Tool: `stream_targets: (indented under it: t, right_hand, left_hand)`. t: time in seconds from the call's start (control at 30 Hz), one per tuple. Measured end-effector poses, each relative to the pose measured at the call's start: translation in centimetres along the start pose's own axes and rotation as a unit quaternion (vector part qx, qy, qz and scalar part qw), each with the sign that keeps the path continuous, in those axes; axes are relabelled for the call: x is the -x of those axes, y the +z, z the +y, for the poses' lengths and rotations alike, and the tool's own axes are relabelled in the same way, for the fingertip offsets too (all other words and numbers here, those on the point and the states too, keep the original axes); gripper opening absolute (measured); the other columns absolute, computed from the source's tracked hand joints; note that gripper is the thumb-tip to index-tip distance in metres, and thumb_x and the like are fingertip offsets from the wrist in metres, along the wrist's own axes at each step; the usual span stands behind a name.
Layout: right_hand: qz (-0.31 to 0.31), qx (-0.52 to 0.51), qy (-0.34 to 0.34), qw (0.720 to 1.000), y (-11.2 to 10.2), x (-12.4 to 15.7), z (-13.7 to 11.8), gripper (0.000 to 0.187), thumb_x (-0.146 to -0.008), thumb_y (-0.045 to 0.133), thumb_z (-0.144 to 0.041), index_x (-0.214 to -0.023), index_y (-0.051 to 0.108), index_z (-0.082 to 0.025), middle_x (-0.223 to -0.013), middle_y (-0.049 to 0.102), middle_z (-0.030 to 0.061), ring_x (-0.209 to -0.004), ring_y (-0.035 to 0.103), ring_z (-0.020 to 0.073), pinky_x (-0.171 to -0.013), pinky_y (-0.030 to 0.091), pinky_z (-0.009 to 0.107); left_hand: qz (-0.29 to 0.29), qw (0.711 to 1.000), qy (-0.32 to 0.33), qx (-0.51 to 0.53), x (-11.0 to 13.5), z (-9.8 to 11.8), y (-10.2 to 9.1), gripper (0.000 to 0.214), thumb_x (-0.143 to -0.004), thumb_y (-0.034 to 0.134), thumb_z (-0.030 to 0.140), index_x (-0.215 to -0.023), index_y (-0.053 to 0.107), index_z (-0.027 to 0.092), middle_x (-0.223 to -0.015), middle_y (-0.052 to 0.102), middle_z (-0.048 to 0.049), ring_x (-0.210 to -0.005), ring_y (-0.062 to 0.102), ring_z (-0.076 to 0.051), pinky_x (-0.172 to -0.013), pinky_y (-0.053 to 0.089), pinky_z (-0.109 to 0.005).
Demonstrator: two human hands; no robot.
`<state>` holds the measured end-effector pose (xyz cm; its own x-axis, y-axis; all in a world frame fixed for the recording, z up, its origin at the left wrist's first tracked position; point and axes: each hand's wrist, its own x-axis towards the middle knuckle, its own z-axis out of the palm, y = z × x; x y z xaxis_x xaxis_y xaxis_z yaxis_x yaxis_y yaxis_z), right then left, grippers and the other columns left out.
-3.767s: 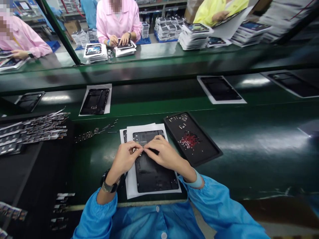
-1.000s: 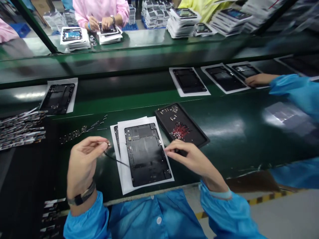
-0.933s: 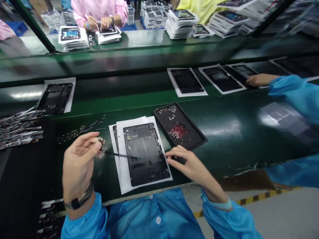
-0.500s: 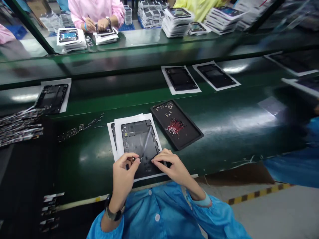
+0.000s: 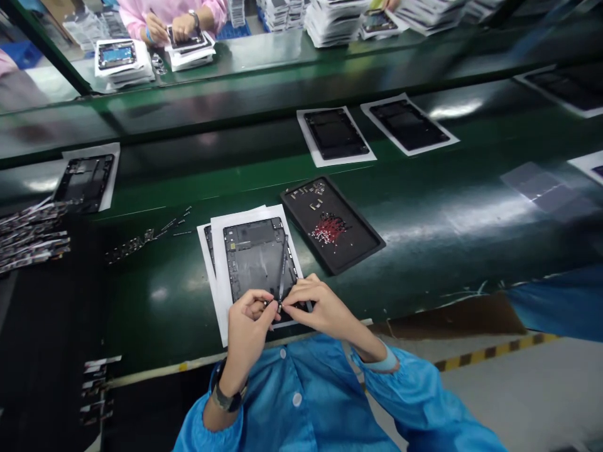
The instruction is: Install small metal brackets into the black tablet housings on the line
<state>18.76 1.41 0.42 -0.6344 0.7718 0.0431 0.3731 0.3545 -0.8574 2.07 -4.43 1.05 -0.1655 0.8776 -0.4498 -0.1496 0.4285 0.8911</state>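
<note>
A black tablet back housing (image 5: 257, 257) lies on white paper (image 5: 218, 276) at the near edge of the green bench. A thin dark flex strip (image 5: 282, 267) runs up across the housing from my fingertips. My left hand (image 5: 248, 326) pinches the strip's lower end over the housing's near edge. My right hand (image 5: 320, 307) meets it there, fingers pinched on the same end. Both wrists come out of blue sleeves, and a watch sits on the left one.
A black tray (image 5: 332, 223) with small red and metal parts lies right of the housing. Loose small parts (image 5: 146, 235) lie at the left, strips (image 5: 31, 235) further left. More housings on paper (image 5: 334, 135) (image 5: 407, 124) (image 5: 85, 182) sit on the belt. Another person's hands (image 5: 172, 28) work opposite.
My left hand has brought the flex strip from the left side onto the housing. Both hands have closed together at the housing's near edge. The neighbour's blue sleeve has withdrawn to the right.
</note>
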Motion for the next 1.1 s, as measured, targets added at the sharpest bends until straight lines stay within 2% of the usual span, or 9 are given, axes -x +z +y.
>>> stream_targets:
  t: [0.13, 0.23, 0.33, 0.5, 0.7, 0.83, 0.93, 1.1]
  right_hand:
    - [0.019, 0.06, -0.01, 0.998, 0.3, 0.2, -0.3, 0.016, -0.09, 0.061, -0.017, -0.082, 0.074, -0.021, -0.072, 0.073, 0.0009, -0.07, 0.059, 0.0163, -0.071, 0.031, 0.034]
    - [0.041, 0.124, -0.039, 0.991, 0.6, 0.5, -0.5, 0.017, -0.092, 0.059, -0.017, -0.084, 0.074, -0.02, -0.072, 0.072, 0.0023, -0.069, 0.056, 0.0163, -0.069, 0.029, 0.035]
    - [0.062, 0.202, -0.064, 0.975, 1.0, 0.9, -0.7, 0.02, -0.094, 0.055, -0.017, -0.084, 0.073, -0.018, -0.069, 0.068, 0.0028, -0.068, 0.052, 0.0164, -0.067, 0.026, 0.035]
    - [0.072, 0.279, -0.076, 0.955, 1.6, 1.2, -1.0, 0.023, -0.095, 0.053, -0.016, -0.08, 0.07, -0.017, -0.067, 0.063, 0.0026, -0.068, 0.049, 0.0163, -0.068, 0.025, 0.035]
    - [0.046, 0.206, -0.043, 0.977, 0.9, 1.0, -1.1, 0.017, -0.092, 0.059, -0.015, -0.08, 0.069, -0.018, -0.068, 0.065, 0.0005, -0.068, 0.051, 0.0148, -0.068, 0.025, 0.034]
    - [0.04, 0.115, -0.012, 0.992, 0.1, 0.8, -1.2, 0.014, -0.09, 0.061, -0.014, -0.08, 0.07, -0.019, -0.071, 0.068, 0.0, -0.072, 0.054, 0.0153, -0.07, 0.027, 0.033]
    - [0.022, 0.052, 0.01, 0.998, -0.2, 0.7, -1.1, 0.013, -0.089, 0.063, -0.015, -0.08, 0.07, -0.02, -0.071, 0.069, -0.001, -0.072, 0.054, 0.0152, -0.071, 0.028, 0.032]
    - [-0.006, 0.011, 0.035, 0.999, -0.2, 0.5, -0.6, 0.013, -0.088, 0.064, -0.015, -0.078, 0.07, -0.02, -0.071, 0.067, -0.0019, -0.072, 0.053, 0.0153, -0.073, 0.028, 0.032]
  left_hand:
    - [0.007, 0.993, 0.05, -0.107, 0.2, 0.0, -0.3, 0.01, -0.081, 0.065, 0.027, -0.083, 0.067, 0.017, -0.073, 0.066, -0.0023, -0.064, 0.065, -0.015, -0.056, 0.048, -0.022]
    - [-0.024, 0.979, 0.091, -0.179, 0.4, 0.1, -0.4, 0.012, -0.085, 0.061, 0.024, -0.083, 0.071, 0.018, -0.085, 0.066, -0.0045, -0.07, 0.064, -0.015, -0.061, 0.049, -0.023]
    - [-0.049, 0.973, 0.094, -0.203, 0.4, 0.0, -0.3, 0.016, -0.088, 0.058, 0.025, -0.083, 0.072, 0.018, -0.084, 0.065, -0.0044, -0.071, 0.063, -0.015, -0.062, 0.048, -0.023]
    - [-0.033, 0.961, 0.123, -0.246, 0.2, -0.3, 0.1, 0.018, -0.089, 0.055, 0.022, -0.077, 0.067, 0.017, -0.078, 0.061, -0.0017, -0.063, 0.056, -0.012, -0.057, 0.042, -0.022]
    - [-0.045, 0.959, 0.137, -0.244, 0.0, -0.6, 0.1, 0.015, -0.087, 0.056, 0.019, -0.077, 0.066, 0.017, -0.076, 0.06, -0.0007, -0.061, 0.054, -0.011, -0.056, 0.041, -0.021]
    - [-0.041, 0.972, 0.136, -0.185, 0.0, -0.8, -0.4, 0.016, -0.089, 0.057, 0.024, -0.082, 0.069, 0.017, -0.083, 0.063, -0.0034, -0.071, 0.059, -0.013, -0.064, 0.046, -0.022]
    - [-0.024, 0.987, 0.102, -0.122, -0.1, -0.8, -0.8, 0.014, -0.087, 0.06, 0.027, -0.087, 0.07, 0.016, -0.086, 0.065, -0.0047, -0.074, 0.062, -0.015, -0.068, 0.049, -0.025]
    - [-0.033, 0.996, 0.042, -0.068, -0.2, -0.5, -1.0, 0.016, -0.081, 0.067, 0.029, -0.087, 0.073, 0.016, -0.079, 0.067, -0.0042, -0.07, 0.061, -0.014, -0.066, 0.048, -0.023]
